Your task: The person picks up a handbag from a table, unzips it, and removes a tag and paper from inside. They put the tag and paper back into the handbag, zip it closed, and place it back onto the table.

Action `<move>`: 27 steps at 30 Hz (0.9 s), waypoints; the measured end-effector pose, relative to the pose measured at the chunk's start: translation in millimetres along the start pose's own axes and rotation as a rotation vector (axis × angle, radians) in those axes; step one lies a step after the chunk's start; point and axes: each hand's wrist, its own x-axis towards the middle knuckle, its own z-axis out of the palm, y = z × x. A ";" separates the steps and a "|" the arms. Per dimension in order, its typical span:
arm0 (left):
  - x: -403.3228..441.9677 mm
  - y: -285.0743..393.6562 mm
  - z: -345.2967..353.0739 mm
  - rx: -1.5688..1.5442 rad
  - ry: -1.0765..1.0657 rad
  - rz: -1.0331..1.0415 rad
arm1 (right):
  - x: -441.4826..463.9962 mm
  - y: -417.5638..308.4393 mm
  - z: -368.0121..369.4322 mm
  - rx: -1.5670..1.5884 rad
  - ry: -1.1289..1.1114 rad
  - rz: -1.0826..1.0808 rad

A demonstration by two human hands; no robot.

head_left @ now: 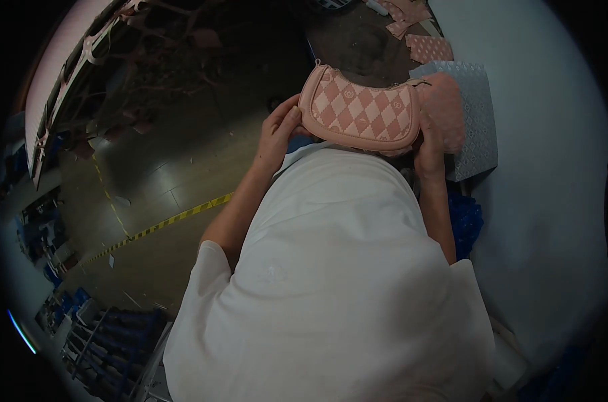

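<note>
A small pink handbag with a diamond pattern and a plain pink border is held up in front of my body. Its curved top edge faces away from me, with a small metal ring at the top left corner. My left hand grips the bag's left end, thumb on the front face and fingers partly behind. On the bag's right end, my right hand is closed around the edge, its fingers partly hidden behind the bag.
Right of the bag stands a grey patterned box with a pink piece against it. Pink dotted pieces lie beyond. A white wall rises at right. Yellow-black tape crosses the floor; a blue rack stands lower left.
</note>
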 end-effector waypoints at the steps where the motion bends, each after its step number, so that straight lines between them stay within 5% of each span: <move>1: 0.8 0.7 2.3 -0.005 0.013 0.006 | 1.2 0.4 -1.3 0.009 0.002 0.005; 27: 5.1 5.7 11.5 0.120 -0.062 0.051 | 2.7 -7.2 -8.4 -0.003 -0.084 0.012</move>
